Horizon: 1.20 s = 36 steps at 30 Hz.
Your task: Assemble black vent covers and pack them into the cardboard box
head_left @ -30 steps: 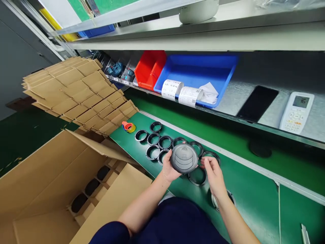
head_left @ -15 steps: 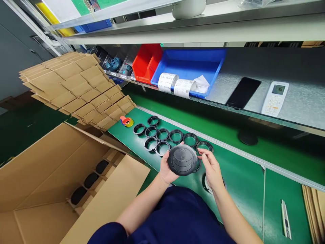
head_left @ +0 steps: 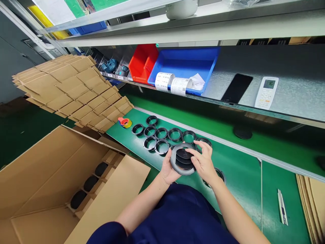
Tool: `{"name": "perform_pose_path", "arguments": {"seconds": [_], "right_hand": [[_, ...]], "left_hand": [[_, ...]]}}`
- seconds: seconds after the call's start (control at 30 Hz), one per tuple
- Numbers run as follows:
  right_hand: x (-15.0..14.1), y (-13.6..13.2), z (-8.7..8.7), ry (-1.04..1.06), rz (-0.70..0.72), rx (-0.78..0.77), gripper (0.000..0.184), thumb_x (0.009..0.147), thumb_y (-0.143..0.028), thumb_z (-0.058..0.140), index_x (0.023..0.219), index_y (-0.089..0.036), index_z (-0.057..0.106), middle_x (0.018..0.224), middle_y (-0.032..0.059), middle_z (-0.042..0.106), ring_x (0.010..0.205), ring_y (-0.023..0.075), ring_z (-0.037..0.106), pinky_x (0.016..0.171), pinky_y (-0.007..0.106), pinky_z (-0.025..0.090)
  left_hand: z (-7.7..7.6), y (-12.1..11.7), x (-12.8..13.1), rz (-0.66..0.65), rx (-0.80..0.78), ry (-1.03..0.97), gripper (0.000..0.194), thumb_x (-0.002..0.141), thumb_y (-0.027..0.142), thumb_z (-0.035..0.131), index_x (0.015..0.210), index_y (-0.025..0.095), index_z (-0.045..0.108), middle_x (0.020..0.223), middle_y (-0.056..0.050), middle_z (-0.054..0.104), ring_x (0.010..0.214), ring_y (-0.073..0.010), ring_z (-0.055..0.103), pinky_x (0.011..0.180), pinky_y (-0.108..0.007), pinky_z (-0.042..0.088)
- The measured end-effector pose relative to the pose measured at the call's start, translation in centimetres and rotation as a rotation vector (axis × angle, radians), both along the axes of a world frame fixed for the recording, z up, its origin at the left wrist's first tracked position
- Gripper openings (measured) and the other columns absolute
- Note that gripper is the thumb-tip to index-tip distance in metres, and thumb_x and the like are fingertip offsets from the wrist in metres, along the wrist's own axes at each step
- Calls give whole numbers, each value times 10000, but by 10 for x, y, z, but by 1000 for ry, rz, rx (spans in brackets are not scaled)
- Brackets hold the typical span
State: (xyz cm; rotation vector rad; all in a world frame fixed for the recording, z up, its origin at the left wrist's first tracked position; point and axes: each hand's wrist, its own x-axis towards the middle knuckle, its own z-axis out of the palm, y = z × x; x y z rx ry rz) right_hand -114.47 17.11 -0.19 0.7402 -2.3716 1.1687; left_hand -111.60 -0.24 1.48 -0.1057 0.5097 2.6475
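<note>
In the head view, the person's left hand (head_left: 169, 172) is curled around the near-left rim of a round black vent (head_left: 183, 162), holding it tilted just above the bench (head_left: 238, 176). The right hand (head_left: 205, 164) is half open, fingers bent, its tips over the vent's slats at about one o'clock; whether they pinch a slat, I can't tell. From the vent, black rings (head_left: 175, 140) spread from ten to two o'clock, an open carton (head_left: 114, 193) sits at eight, and a knife (head_left: 282, 207) lies at four.
</note>
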Motion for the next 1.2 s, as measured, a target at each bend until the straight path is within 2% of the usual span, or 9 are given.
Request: {"name": "perform_pose_path", "arguments": {"seconds": [0.13,0.3,0.43,0.57,0.83,0.93,1.07,1.13,1.2], "right_hand": [[0,-2,2,-61,80,-25,473,1025,-498,284,1103,-263,687,1429,78,410,1377,326,239,1140,590,257],[7,-3,7,-244,115,-264,565,1032,-532,203,1096,-264,695,1418,78,443,1360,279,328,1140,526,296],[10,-3,5,-312,86,-402,585,1027,-563,207,1070,-256,702,1382,78,484,1349,267,380,1162,509,273],[12,-4,-1,-364,78,-457,571,1024,-574,239,1057,-249,707,1368,81,495,1341,261,392,1169,490,272],[13,-7,-6,-434,80,-517,554,1027,-560,257,1045,-246,713,1359,84,492,1311,250,431,1147,476,322],[15,-11,-13,-349,46,-404,552,1041,-513,207,1181,-270,682,1420,84,445,1339,262,397,1142,510,329],[24,-19,-31,-77,138,52,533,990,-547,421,1435,-264,499,1522,93,380,1402,320,278,1162,564,286],[28,-22,-40,-88,182,192,595,962,-531,509,1473,-234,445,1538,119,361,1417,332,260,1166,571,281],[32,-23,-48,-170,170,241,668,915,-531,595,1490,-243,415,1599,138,221,1455,364,186,1166,591,265]], "left_hand": [[5,1,1,-44,-6,-2,662,878,516,664,1430,210,466,1390,-119,546,1349,-304,436,1165,-485,278],[9,4,1,-68,5,42,686,877,555,643,1432,196,461,1378,-138,547,1329,-333,454,1169,-497,253],[10,4,1,-83,2,45,699,897,595,583,1450,193,434,1387,-162,532,1329,-364,445,1157,-553,239],[9,1,2,-74,-19,24,651,922,616,525,1367,141,520,1320,-197,576,1309,-388,460,1140,-606,230],[4,-1,2,-77,0,9,598,928,608,525,1259,116,599,1290,-200,602,1251,-379,521,1131,-592,261],[2,-5,-1,-72,12,-36,604,957,614,456,1246,105,606,1235,-198,635,1175,-358,583,1080,-556,359],[-7,-17,-8,-5,-11,-255,536,1009,556,374,1129,118,659,1097,-110,710,1018,-232,666,1007,-371,472],[-15,-18,-10,-19,-94,-370,500,1007,540,397,1074,131,676,1033,-82,730,952,-212,685,991,-346,490],[-26,-13,-10,-68,-183,-431,455,994,511,450,1043,124,685,976,-85,738,927,-230,692,993,-361,494]]}}
